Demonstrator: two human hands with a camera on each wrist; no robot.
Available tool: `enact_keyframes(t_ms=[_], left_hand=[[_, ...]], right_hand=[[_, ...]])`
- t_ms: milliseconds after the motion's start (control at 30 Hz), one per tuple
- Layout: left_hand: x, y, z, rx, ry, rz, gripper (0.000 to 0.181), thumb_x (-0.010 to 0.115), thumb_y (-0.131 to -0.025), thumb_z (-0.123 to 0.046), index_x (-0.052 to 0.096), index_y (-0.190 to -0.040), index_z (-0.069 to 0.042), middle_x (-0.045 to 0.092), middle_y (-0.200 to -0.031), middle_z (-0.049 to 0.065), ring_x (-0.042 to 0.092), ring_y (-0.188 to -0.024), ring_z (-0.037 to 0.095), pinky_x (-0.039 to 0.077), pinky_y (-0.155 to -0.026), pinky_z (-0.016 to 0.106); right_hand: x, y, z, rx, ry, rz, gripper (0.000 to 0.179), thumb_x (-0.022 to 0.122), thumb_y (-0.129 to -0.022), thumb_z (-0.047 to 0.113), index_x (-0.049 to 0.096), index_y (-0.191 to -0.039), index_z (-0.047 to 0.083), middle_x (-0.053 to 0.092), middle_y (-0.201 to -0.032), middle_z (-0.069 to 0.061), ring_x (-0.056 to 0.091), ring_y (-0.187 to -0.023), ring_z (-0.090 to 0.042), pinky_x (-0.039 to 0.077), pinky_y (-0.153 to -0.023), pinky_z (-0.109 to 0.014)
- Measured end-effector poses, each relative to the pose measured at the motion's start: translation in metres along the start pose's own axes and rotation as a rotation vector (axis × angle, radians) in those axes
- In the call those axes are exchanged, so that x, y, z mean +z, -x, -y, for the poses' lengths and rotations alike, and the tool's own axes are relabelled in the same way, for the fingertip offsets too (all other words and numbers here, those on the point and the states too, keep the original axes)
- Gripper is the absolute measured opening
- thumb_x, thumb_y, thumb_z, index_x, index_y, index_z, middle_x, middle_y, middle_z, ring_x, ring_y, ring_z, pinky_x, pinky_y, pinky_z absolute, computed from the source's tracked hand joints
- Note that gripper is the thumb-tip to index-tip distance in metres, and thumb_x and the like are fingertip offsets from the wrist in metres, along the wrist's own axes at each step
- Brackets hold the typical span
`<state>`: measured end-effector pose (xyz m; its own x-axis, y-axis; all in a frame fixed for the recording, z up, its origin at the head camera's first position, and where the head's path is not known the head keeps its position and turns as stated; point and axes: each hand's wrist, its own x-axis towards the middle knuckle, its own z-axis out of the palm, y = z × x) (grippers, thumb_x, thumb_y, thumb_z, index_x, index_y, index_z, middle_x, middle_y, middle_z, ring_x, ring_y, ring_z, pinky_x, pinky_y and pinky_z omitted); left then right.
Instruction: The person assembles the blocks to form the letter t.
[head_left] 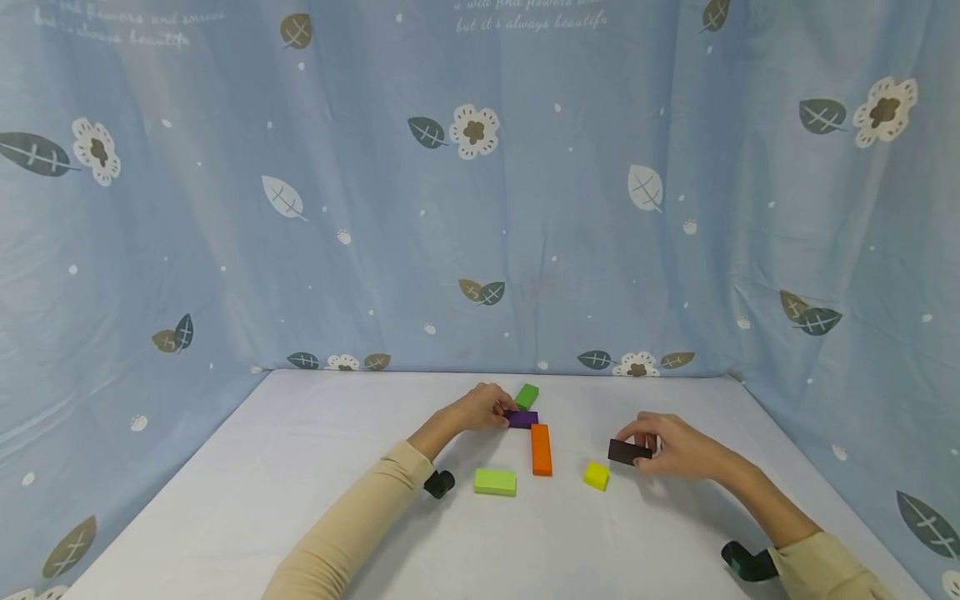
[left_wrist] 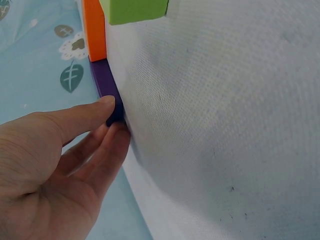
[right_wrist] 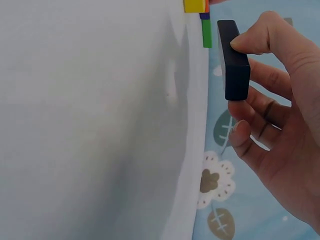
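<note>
My left hand [head_left: 481,407] pinches the near end of a purple block [left_wrist: 104,82] between thumb and fingers. The purple block's other end meets an orange block [head_left: 541,450] on the white table. Behind the purple block lies a green block [head_left: 527,396]. My right hand [head_left: 675,446] holds a black block [right_wrist: 233,60] by its edges, thumb on one side and fingers on the other, and it looks raised off the table. Just left of the black block sits a small yellow block [head_left: 596,476].
A light green block [head_left: 495,482] lies nearer the front, left of the orange one. The white table [head_left: 420,542] ends at a blue patterned curtain [head_left: 525,233] at the back and sides. Dark wrist devices [head_left: 748,562] sit under both forearms.
</note>
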<state>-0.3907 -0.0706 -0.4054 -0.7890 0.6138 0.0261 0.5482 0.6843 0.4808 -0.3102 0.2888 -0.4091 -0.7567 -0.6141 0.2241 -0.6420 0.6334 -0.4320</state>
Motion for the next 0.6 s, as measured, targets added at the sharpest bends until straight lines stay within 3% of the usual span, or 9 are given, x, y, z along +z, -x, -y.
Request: enact_keyframes(t_ms=[367, 600], left_hand=[[0.000, 0.000, -0.001, 0.021, -0.010, -0.002, 0.026, 0.070, -0.088, -0.002, 0.071, -0.114, -0.001, 0.071, -0.113, 0.012, 0.065, -0.094, 0.019, 0.056, -0.089, 0.031], [0.000, 0.000, -0.001, -0.008, -0.003, 0.006, 0.027, 0.070, -0.088, -0.003, 0.071, -0.115, -0.003, 0.071, -0.114, 0.011, 0.064, -0.095, 0.018, 0.055, -0.091, 0.032]], right_hand=[[-0.001, -0.019, -0.001, 0.018, 0.015, -0.006, 0.035, 0.072, -0.077, 0.010, 0.071, -0.111, 0.017, 0.058, -0.081, 0.008, 0.052, -0.072, -0.006, 0.045, -0.062, -0.021], [-0.002, -0.026, -0.002, 0.049, 0.017, 0.014, 0.034, 0.072, -0.078, 0.013, 0.071, -0.112, 0.018, 0.059, -0.083, 0.007, 0.052, -0.073, -0.008, 0.044, -0.063, -0.021]])
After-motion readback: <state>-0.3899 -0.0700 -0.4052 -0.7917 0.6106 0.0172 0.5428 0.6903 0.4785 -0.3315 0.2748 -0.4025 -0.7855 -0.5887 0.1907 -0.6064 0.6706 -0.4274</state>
